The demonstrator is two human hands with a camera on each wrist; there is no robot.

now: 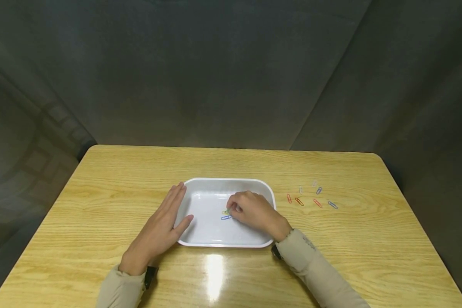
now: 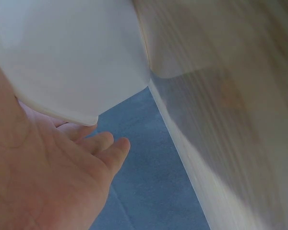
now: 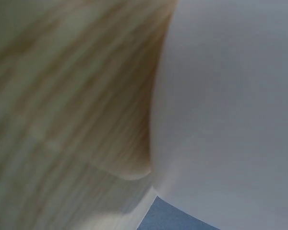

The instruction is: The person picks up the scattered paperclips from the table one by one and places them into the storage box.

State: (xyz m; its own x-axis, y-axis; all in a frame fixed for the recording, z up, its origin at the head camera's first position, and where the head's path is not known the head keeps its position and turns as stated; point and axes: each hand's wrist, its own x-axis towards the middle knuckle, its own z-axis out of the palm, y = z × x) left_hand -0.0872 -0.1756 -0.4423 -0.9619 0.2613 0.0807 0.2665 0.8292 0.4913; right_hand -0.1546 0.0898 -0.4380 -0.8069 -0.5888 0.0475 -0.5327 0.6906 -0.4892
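A white rectangular tray [image 1: 200, 239] stands on the wooden table. My left hand [image 1: 159, 229] lies along its left side, fingers extended past the rim and thumb reaching over the inside. In the left wrist view, the fingers of this left hand [image 2: 62, 167] show at the tray's rim [image 2: 62, 115]. Over the tray floor, my right hand [image 1: 254, 211] has its fingers curled, thumb and fingertips pinching at a yellow-green paper clip [image 1: 225, 212] partly hidden by them. A blue paper clip [image 1: 226, 217] lies just below it in the tray. The right wrist view shows the tray's outer wall [image 3: 225, 105] only.
To the right of the tray several paper clips lie scattered on the table [image 1: 369, 239]: red ones [image 1: 317, 203], a brownish-red one [image 1: 299, 201], blue ones [image 1: 333, 205] and pale ones [image 1: 301, 189]. A dark curtain [image 1: 215, 85] hangs behind the table's back edge.
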